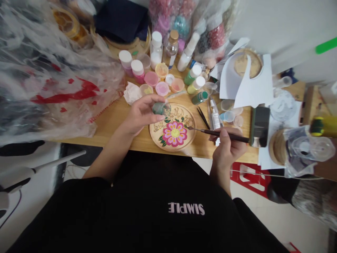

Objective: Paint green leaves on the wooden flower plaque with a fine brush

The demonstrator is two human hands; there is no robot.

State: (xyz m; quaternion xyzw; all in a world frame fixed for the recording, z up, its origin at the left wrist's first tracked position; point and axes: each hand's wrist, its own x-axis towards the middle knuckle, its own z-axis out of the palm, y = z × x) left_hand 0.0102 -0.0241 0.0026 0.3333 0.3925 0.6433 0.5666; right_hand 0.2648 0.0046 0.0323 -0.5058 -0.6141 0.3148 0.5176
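Note:
A round wooden disc lies on the wooden table in front of me, painted with a pink flower, yellow centre and green leaves. My left hand is closed around a small clear cup of green paint, held over the disc's upper left edge. My right hand pinches a thin dark paintbrush; its tip touches the disc's right edge.
Small paint pots and squeeze bottles crowd the table behind the disc. Black tweezers and a phone lie to the right, with white paper cutouts behind. Crumpled clear plastic covers the left.

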